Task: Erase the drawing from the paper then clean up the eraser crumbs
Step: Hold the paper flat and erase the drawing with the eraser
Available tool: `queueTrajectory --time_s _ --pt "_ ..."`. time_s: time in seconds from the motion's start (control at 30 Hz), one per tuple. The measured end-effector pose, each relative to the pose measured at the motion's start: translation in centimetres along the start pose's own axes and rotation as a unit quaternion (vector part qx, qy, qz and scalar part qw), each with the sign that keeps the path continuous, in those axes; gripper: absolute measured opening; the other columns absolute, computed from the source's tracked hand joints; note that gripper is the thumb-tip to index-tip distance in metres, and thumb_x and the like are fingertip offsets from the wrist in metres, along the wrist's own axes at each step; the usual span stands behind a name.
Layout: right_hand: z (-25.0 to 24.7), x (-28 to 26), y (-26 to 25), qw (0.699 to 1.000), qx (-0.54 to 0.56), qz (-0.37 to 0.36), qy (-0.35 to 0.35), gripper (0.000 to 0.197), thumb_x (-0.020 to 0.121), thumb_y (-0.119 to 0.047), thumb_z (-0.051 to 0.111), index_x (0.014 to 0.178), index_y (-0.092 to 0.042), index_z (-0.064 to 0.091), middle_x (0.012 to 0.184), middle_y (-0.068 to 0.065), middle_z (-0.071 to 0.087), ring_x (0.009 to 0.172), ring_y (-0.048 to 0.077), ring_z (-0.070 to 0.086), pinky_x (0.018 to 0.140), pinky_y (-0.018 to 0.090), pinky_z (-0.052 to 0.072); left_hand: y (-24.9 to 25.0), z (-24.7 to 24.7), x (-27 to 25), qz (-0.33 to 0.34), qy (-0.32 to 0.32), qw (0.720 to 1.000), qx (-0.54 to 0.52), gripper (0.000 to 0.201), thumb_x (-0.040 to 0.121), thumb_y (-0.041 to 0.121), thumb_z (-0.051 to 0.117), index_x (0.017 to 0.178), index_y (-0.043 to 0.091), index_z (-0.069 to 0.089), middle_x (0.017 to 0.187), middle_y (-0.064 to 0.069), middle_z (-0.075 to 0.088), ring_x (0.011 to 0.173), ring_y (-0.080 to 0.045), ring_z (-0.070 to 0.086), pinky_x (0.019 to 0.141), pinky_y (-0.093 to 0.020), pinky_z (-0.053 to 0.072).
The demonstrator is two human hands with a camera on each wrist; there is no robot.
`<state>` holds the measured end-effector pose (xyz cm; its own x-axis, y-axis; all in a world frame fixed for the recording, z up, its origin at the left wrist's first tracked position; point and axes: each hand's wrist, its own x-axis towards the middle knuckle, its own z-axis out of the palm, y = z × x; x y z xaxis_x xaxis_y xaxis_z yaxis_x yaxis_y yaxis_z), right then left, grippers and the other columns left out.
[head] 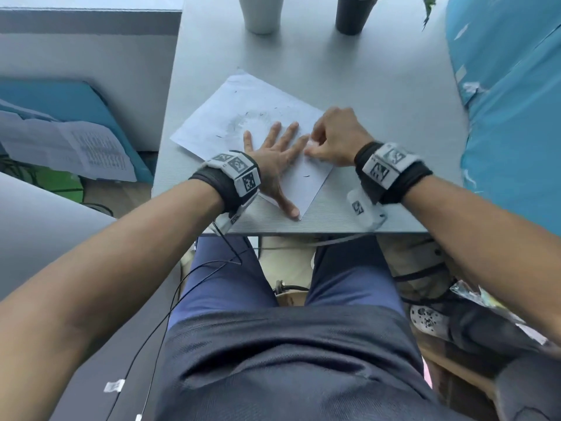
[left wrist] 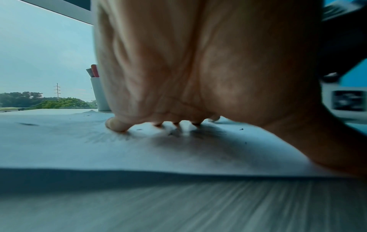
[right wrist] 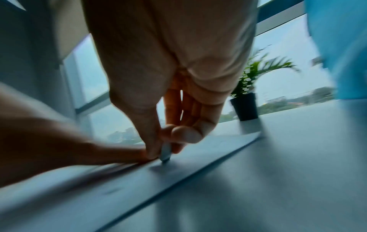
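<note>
The right hand (right wrist: 158, 87) pinches a small pale eraser (right wrist: 165, 153) between thumb and fingertips, its tip on the white sheet of paper (head: 252, 117); the left hand (head: 277, 156) lies flat, fingers spread, pressing the sheet to the grey table (head: 379, 101) — dark crumbs (left wrist: 241, 129) and a grey smudge (head: 239, 123) beyond.

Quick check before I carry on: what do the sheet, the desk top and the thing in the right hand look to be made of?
Sheet: thin white matte paper, smudged grey, lying flat under the left hand.
Desk top: probably grey laminate; fine straight grain lines, dull sheen.
Eraser: small pale block pinched in the right hand; likely rubber or vinyl, too blurred to tell.
</note>
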<state>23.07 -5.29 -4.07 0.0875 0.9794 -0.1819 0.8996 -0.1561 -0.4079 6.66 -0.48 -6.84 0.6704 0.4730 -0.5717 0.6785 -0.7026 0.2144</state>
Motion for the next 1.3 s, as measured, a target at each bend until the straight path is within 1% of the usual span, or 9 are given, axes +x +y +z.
queueTrajectory --time_s 0.1,0.3,0.47,0.63,0.77,0.97,1.1,1.17,1.3 --pt "1.7 -2.9 -1.9 0.993 0.005 -0.064 -0.099 0.022 0.074 -0.023 0.076 0.062 -0.006 0.068 0.069 0.01 0.07 0.059 0.023 0.061 0.05 0.022 0.043 0.1 0.0 0.1 -0.004 -0.004 1.0 0.003 0.168 0.035 0.085 0.078 0.15 0.031 -0.032 0.156 0.005 -0.042 0.142 -0.028 -0.039 0.105 -0.079 -0.013" --pt "-1.6 1.4 1.7 1.0 0.011 0.013 0.02 0.023 0.076 -0.028 0.076 0.083 -0.006 0.078 0.082 0.01 0.074 0.072 0.016 0.064 0.07 0.025 0.052 -0.1 0.0 -0.1 0.0 -0.001 1.0 0.001 0.167 0.035 0.084 0.08 0.152 0.033 -0.028 0.158 0.007 -0.038 0.145 -0.025 -0.036 0.107 -0.078 -0.01" --pt "1.3 -2.7 -1.4 0.994 -0.01 -0.063 -0.092 0.024 0.073 -0.026 0.077 0.062 -0.007 0.068 0.065 0.007 0.067 0.058 0.02 0.059 0.056 0.03 0.048 0.0 0.1 0.0 0.003 -0.004 1.0 0.005 0.168 0.035 0.086 0.078 0.15 0.032 -0.032 0.156 0.006 -0.041 0.143 -0.027 -0.039 0.106 -0.079 -0.011" --pt "-1.9 0.8 1.7 1.0 0.009 0.012 0.009 0.02 0.076 -0.027 0.076 0.078 -0.007 0.076 0.076 0.005 0.07 0.071 0.016 0.062 0.063 0.02 0.045 -0.1 -0.1 -0.4 0.004 -0.001 1.0 0.003 0.166 0.035 0.084 0.08 0.152 0.034 -0.028 0.158 0.008 -0.038 0.145 -0.025 -0.036 0.107 -0.079 -0.009" --pt "1.6 -2.8 -1.9 0.994 -0.012 -0.061 -0.089 0.026 0.074 -0.025 0.077 0.061 -0.006 0.066 0.064 0.005 0.065 0.057 0.022 0.057 0.052 0.027 0.044 -0.1 0.3 0.1 0.006 0.0 1.0 0.0 0.169 0.033 0.085 0.079 0.151 0.034 -0.03 0.157 0.006 -0.041 0.143 -0.026 -0.04 0.105 -0.079 -0.013" --pt "-2.4 1.6 1.4 1.0 -0.012 0.026 0.004 0.025 0.078 -0.029 0.076 0.085 -0.005 0.078 0.085 0.01 0.075 0.08 0.022 0.07 0.075 0.028 0.054 -0.3 0.4 -0.2 0.008 0.008 1.0 -0.003 0.166 0.035 0.082 0.081 0.153 0.036 -0.026 0.159 0.008 -0.037 0.146 -0.024 -0.035 0.107 -0.078 -0.011" --pt "0.9 -2.1 -2.5 0.997 0.002 -0.049 -0.057 0.023 0.076 -0.021 0.071 0.058 -0.007 0.065 0.06 0.009 0.065 0.051 0.018 0.052 0.055 0.029 0.05 -0.3 0.5 0.1 0.01 0.008 1.0 -0.006 0.164 0.035 0.083 0.081 0.154 0.037 -0.022 0.157 0.007 -0.041 0.142 -0.025 -0.041 0.105 -0.078 -0.016" --pt "1.9 -3.4 -3.4 0.99 0.019 -0.077 -0.114 0.028 0.076 -0.015 0.07 0.052 -0.007 0.059 0.053 0.009 0.061 0.045 0.017 0.047 0.05 0.017 0.042 -0.2 0.5 0.1 0.008 0.004 1.0 -0.008 0.162 0.036 0.083 0.08 0.155 0.038 -0.02 0.156 0.006 -0.043 0.141 -0.026 -0.042 0.104 -0.077 -0.018" --pt "-1.4 1.3 0.6 1.0 -0.012 -0.004 -0.014 0.021 0.077 -0.028 0.075 0.073 -0.007 0.075 0.07 0.008 0.071 0.061 0.017 0.059 0.061 0.025 0.048 -0.5 0.6 0.0 0.009 0.025 1.0 -0.008 0.166 0.033 0.083 0.082 0.153 0.038 -0.024 0.159 0.001 -0.038 0.145 -0.025 -0.036 0.107 -0.077 -0.014"
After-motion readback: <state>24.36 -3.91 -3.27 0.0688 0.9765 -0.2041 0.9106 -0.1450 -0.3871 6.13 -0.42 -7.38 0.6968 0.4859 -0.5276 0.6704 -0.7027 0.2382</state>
